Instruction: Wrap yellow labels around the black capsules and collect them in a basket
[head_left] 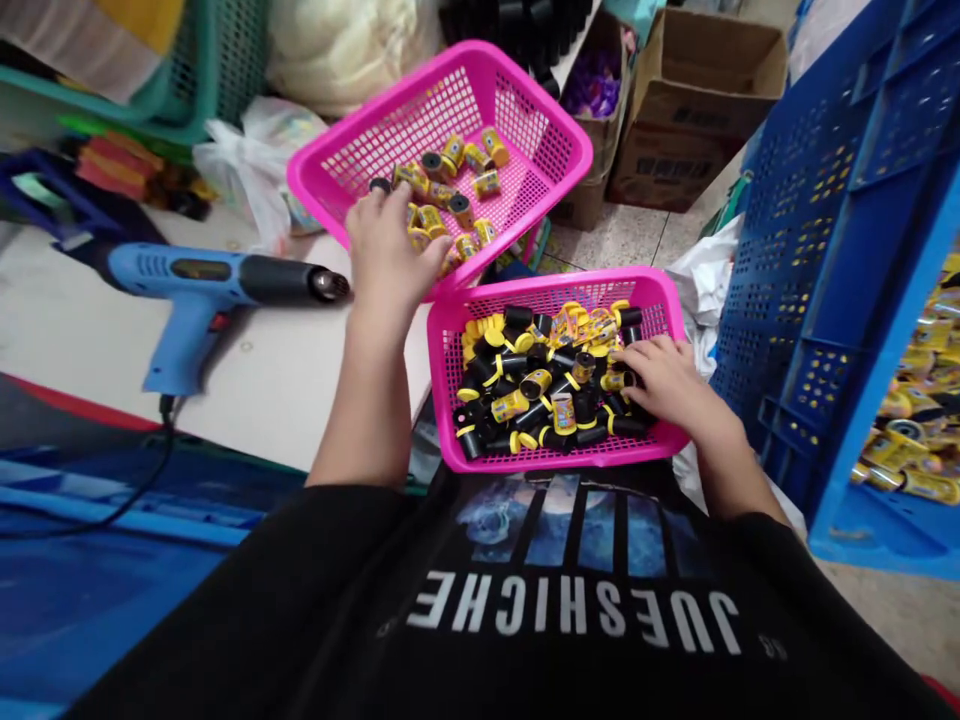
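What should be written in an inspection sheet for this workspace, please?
Surface: white table bears a heat gun.
Work items: near basket holds black tubes, yellow caps, labelled tubes; far basket holds labelled tubes.
Clutter: plastic bag behind the heat gun.
Hands: left hand over far basket, right hand in near basket; grip unclear.
Cables: black cord from the heat gun.
Surroundings: cartons beyond; blue crate holding yellow pieces at right.

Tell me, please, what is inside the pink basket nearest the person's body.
The near pink basket holds a jumble of black canisters, yellow caps and yellow-wrapped canisters. The right hand covers some at one side, and the pile hides whatever lies beneath.
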